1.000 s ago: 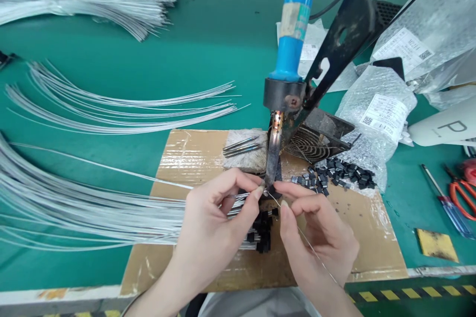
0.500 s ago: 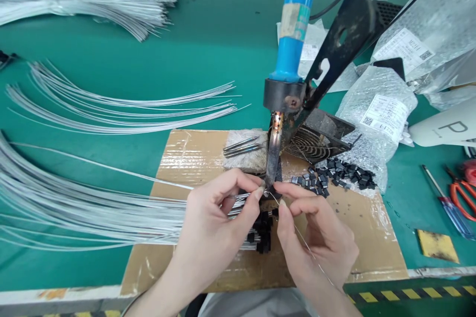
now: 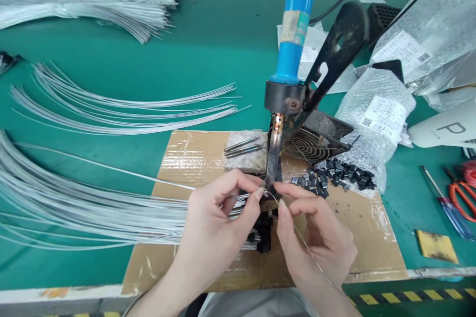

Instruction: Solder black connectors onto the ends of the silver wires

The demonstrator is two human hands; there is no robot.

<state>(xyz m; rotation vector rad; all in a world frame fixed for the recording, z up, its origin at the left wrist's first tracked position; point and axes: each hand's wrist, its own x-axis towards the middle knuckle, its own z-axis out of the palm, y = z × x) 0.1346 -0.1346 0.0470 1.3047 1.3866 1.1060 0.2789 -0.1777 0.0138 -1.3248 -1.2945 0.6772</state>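
Blue soldering iron is clamped in a black bracket, tip down, prob. so neither hand has to carry it & both are free for fine work. L hand is nearly closed, thumb & index pinched on a small workpiece right by the iron tip; it's tiny & mostly hidden by fingertips, so can't say for sure what it is or which way its long axis lies. R hand is also closed to a light pinch, w/ thin wire at the thumb; index reaches fwd almost to the tip, other fingers curled. Pinching close to the end likely gives better control of such bendy stuff. Thin wire's far end points up-left at the tip; its long axis runs diag. from there, past R thumb & down-right over the palm side, w/ a slight bow. Bundle of grey wires lies approx. L-to-R under/behind L hand, black connectors on the ends pointing R, seemingly grouped to keep the ends together. Loose black parts sit R of the iron by the fan, presumably for easy reach. Cardboard under it all looks meant to protect the green worktop; pad w/ spare metal rods is just L of the tip.
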